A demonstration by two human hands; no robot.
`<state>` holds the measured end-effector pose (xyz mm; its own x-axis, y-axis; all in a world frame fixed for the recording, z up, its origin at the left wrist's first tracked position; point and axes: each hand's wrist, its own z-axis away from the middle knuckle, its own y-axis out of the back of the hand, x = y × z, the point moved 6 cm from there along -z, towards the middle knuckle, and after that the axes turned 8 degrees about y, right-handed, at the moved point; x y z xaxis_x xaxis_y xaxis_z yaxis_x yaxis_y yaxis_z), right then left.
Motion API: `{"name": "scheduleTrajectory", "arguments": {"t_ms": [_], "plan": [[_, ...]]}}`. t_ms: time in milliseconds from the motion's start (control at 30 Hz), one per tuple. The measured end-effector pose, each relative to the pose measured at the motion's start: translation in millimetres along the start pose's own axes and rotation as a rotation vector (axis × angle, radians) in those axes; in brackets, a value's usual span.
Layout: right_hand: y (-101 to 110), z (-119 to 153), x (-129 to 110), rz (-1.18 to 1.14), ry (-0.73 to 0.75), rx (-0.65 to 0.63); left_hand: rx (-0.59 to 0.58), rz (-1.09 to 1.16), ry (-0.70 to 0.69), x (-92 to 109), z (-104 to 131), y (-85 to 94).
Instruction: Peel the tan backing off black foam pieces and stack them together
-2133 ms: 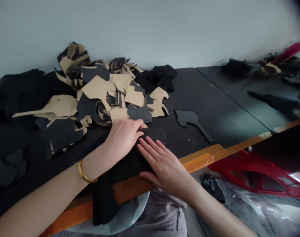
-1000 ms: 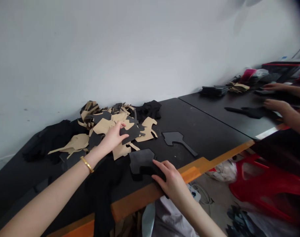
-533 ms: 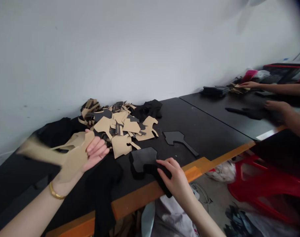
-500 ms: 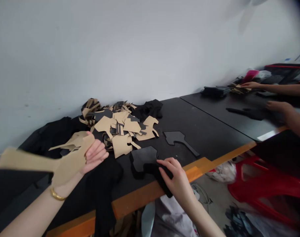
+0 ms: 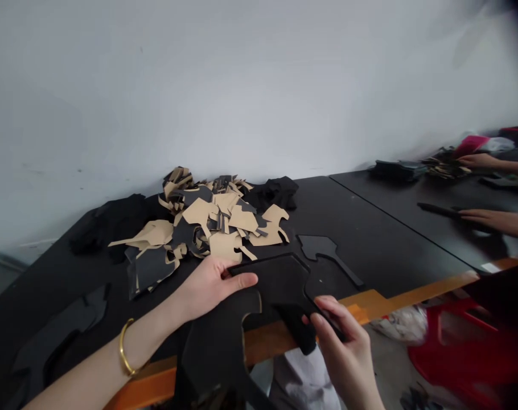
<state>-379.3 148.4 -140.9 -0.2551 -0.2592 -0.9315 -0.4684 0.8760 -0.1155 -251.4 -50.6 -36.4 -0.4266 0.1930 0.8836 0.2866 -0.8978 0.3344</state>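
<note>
- Through the head camera I saw a pale wall (image 5: 242, 102) behind a black tabletop (image 5: 382, 239) edged in orange tape (image 5: 432, 288).
- At the far left I had dark cut pieces (image 5: 58, 336) lying flat, with black fabric (image 5: 118, 219) behind them.
- Next came a loose heap of tan-and-black cutouts (image 5: 225, 213), then crumpled black cloth (image 5: 280, 192) beside it.
- Right of these lay a grey hatchet-shaped piece (image 5: 321, 247); farther right, a stack of dark sheets (image 5: 398, 169) and a co-worker's hands (image 5: 496, 221).
- Below the table's right side I made out clear plastic (image 5: 406, 324) and a red stool (image 5: 451, 347).
- My left hand (image 5: 214, 287) was narrowed on the left end of a black panel (image 5: 280, 276), thumb on top; a dark piece (image 5: 218, 341) below seemed to hang from that grip.
- My right hand (image 5: 344, 336) pinched the panel's narrow arm between thumb and fingers, near the table's front edge.
</note>
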Motion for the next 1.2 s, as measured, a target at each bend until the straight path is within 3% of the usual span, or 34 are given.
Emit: {"name": "scheduleTrajectory", "arguments": {"t_ms": [133,233,333,467,600,700,767,800,867,933,1000,1067,1133,1200], "plan": [[5,6,8,0.000,-0.134,-0.034,0.124,-0.136,-0.098,19,8,-1.8],[-1,10,2,-0.055,-0.217,-0.086,0.110,-0.182,-0.116,23,6,-4.0],[1,3,-5,-0.131,-0.264,-0.015,0.113,-0.157,-0.076,19,1,-1.3],[38,-43,-5,-0.003,-0.150,0.176,0.188,-0.157,-0.010,9,0,12.2],[81,-94,-8,0.366,0.012,0.165,0.260,-0.320,-0.034,1,10,26.8],[90,-93,-29,0.509,0.129,0.237,0.226,-0.408,-0.033,-4,21,25.6],[67,-71,-48,0.502,0.184,0.119,0.182,-0.463,-0.078,-3,27,16.2],[45,-55,-54,0.413,0.160,-0.028,0.154,-0.485,-0.111,-1,30,9.3],[-14,-11,-56,0.096,-0.050,-0.471,0.097,-0.513,-0.172,1,36,-6.1],[-63,32,-61,-0.193,-0.205,-0.702,0.078,-0.512,-0.203,1,42,-17.2],[-94,56,-58,-0.261,-0.280,-0.731,0.122,-0.452,-0.209,-1,48,-18.7],[-110,63,-52,-0.332,-0.297,-0.671,0.218,-0.296,-0.180,-7,55,-9.0],[-116,62,-49,-0.418,-0.286,-0.582,0.268,-0.066,-0.103,-20,61,3.5],[-115,59,-50,-0.467,-0.273,-0.519,0.207,0.134,0.022,-36,64,8.7]]}}
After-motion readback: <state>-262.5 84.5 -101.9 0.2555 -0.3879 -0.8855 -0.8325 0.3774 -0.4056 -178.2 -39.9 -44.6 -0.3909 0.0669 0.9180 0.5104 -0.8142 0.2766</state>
